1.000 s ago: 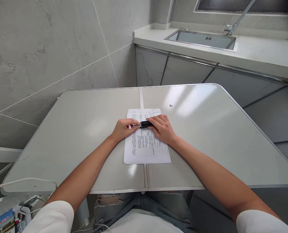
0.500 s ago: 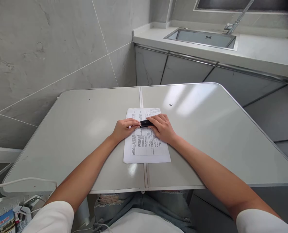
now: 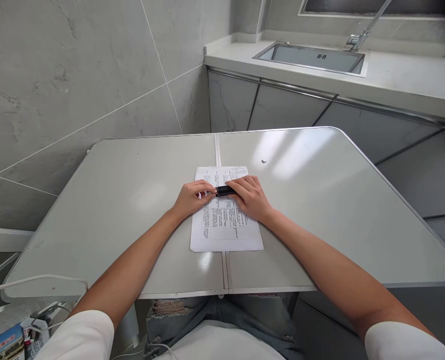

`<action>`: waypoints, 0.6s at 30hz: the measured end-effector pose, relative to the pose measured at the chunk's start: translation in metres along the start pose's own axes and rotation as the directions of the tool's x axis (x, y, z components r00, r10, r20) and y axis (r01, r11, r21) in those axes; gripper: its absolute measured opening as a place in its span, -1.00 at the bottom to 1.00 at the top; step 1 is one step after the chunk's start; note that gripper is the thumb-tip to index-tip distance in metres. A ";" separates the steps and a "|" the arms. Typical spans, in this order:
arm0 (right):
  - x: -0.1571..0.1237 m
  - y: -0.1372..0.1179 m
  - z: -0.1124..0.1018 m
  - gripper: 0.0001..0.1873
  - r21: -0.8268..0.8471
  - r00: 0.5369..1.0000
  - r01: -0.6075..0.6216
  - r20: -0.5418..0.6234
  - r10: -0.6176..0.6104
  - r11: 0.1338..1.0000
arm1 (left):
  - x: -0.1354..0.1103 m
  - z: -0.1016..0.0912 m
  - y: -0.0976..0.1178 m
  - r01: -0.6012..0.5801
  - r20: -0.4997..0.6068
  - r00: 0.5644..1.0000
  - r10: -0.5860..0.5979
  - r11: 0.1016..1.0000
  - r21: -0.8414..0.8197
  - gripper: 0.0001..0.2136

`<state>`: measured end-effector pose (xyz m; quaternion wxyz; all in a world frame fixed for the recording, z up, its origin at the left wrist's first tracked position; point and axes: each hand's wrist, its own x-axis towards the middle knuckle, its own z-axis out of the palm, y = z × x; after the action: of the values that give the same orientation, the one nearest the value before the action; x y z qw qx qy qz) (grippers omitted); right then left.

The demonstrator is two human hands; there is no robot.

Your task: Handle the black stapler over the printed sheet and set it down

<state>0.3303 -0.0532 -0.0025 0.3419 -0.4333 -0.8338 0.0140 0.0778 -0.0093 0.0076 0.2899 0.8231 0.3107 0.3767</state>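
Observation:
A small black object that looks like a stapler [image 3: 225,190] is held level just above or on the printed sheets [image 3: 226,244], with pale marks along its top. My right hand [image 3: 249,197] wraps round its right end, hiding that part. My left hand [image 3: 195,196] is closed in a pinch right at its left end. Whatever sits between the left fingertips is too small to make out. The sheets lie across the table's middle seam, printed text facing up, partly covered by both hands.
The pale folding table [image 3: 132,165] has a small dark scrap [image 3: 263,161] near its far side. A white cable [image 3: 38,276] crosses its near left corner. A counter with a sink [image 3: 312,59] stands beyond, and a tiled wall [image 3: 94,60] rises at the left.
The left fingertips have shifted very slightly at the stapler's left end. Both hands, the stapler and the sheets otherwise stay in place.

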 end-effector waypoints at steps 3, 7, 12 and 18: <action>0.000 0.000 0.000 -0.71 0.007 1.000 -0.007 -0.001 0.007 1.000 | 0.000 0.000 -0.001 0.001 -0.007 1.000 -0.001 1.000 0.004 -0.88; 0.000 0.000 0.000 -0.72 0.016 1.000 -0.008 -0.015 0.008 1.000 | 0.002 -0.002 -0.002 0.057 0.006 0.998 -0.057 0.998 -0.024 -0.90; -0.001 0.003 0.002 -0.71 0.029 0.999 -0.038 -0.027 0.039 0.999 | 0.003 -0.002 -0.005 0.090 0.001 0.996 -0.090 0.995 -0.045 -0.88; -0.003 0.006 0.003 -0.68 0.026 0.996 -0.065 -0.058 0.067 0.998 | 0.002 -0.001 -0.005 0.062 -0.045 0.997 -0.063 0.998 -0.019 -0.87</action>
<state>0.3338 -0.0507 -0.0086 0.3710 -0.4566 -0.8083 0.0226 0.0770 -0.0041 0.0053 0.3016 0.8015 0.3396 0.3889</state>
